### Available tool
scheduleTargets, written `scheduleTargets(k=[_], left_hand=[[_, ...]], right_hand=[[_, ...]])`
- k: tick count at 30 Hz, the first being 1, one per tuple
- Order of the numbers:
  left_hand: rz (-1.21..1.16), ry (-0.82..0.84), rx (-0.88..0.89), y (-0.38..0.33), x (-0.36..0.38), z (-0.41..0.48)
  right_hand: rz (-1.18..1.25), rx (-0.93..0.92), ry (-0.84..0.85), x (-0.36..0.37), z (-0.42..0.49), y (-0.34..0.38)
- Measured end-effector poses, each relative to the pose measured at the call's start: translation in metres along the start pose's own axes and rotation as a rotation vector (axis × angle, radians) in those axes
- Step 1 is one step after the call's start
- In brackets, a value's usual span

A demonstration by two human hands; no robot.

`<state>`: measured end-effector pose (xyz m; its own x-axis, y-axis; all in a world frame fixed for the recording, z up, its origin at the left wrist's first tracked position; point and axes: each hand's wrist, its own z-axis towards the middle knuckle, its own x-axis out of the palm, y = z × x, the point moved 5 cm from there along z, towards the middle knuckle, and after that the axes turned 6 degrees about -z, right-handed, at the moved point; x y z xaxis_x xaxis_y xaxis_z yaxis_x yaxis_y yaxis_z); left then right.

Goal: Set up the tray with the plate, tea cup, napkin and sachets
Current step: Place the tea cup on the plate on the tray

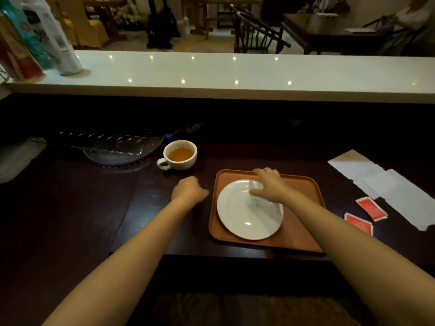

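A brown tray (303, 236) lies on the dark table with a white plate (242, 215) on its left half. My right hand (268, 184) rests over the plate's far rim, fingers spread and touching it. My left hand (188, 190) hovers just left of the tray, fingers curled with nothing in them. A white tea cup (180, 155) filled with tea stands on the table beyond the left hand. Two red sachets (370, 208) (359, 223) lie right of the tray. White napkins (386, 187) lie further right.
A glass dish with a wire rack (113, 149) sits at the back left of the table. A raised white counter (235, 74) runs across behind, with bottles and packets (35, 38) at its left end. Chairs and tables stand in the room beyond.
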<state>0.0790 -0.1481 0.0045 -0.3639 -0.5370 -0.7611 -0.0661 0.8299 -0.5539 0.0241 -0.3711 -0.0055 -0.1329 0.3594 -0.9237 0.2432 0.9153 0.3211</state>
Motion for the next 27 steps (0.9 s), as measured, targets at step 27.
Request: scheduleTargets(k=[27], left_hand=[[-0.651, -0.032, 0.356, 0.083, -0.053, 0.129]], right_hand=[[0.758, -0.216, -0.029, 0.068, 0.130, 0.139]])
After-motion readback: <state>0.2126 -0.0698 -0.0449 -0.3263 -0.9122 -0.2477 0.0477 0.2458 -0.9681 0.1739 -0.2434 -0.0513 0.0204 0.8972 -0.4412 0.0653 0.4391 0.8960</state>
